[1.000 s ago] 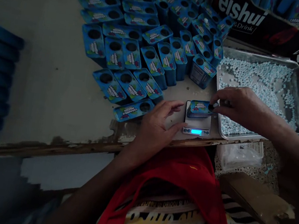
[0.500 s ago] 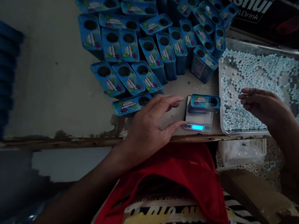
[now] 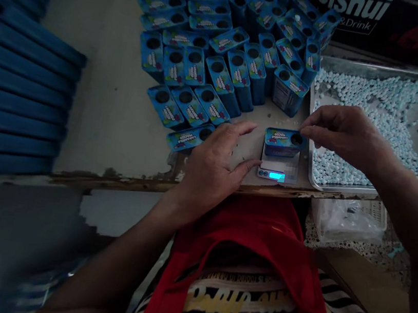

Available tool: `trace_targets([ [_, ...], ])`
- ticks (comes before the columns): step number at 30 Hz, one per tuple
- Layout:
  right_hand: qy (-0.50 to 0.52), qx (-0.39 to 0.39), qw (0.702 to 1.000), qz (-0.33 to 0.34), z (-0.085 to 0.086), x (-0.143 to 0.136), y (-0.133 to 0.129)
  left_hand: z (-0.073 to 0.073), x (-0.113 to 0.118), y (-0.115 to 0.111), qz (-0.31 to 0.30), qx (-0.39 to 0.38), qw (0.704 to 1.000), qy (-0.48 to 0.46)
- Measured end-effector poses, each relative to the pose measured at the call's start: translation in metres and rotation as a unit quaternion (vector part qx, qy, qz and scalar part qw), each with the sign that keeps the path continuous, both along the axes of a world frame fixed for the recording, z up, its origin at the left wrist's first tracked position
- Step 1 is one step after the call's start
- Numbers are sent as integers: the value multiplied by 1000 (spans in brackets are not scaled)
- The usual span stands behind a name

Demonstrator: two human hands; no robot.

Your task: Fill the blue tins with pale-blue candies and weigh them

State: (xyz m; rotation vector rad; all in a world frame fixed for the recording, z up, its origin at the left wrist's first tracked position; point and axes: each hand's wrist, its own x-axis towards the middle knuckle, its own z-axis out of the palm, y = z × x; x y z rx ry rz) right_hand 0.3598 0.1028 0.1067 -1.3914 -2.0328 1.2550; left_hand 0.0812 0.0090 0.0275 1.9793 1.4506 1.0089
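On the worn table [image 3: 96, 125], one blue Caramelo box [image 3: 279, 138] sits up on the small scale [image 3: 270, 163], just beside the right hand [image 3: 347, 129] with fingertips pinched together, the left hand [image 3: 218, 158] spreads open nearby, and lots of candies [image 3: 358, 89] are left in the metal tray [image 3: 384, 72] under the right hand.

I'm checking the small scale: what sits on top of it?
A blue container sits on the scale, its round opening facing up. What lies directly beneath it is covered, and the container's contents are too dark to make out.

Slim gap (scale [image 3: 276, 164] to tray [image 3: 348, 188])
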Motion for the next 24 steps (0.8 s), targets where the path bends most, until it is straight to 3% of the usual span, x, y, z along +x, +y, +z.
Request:
trace_targets([
  [4,-73,62,994,61,-4,-5,2,0,5,3,1,8,1000,16],
  [8,-106,116,986,57,0,-4,0,1,7,3,-13,43,998,34],
  [12,-73,126,987,62,9,-6,-5,4,4,2,10,49,997,64],
  [15,-30,114,991,66,4,-11,-9,6,2,2,9,59,996,66],
  [20,18,87,996,19,-14,-19,-14,6,2,2,-16,67,995,70],
  [24,75,70,993,-64,-10,-3,-14,7,1,3,-26,69,994,78],
])
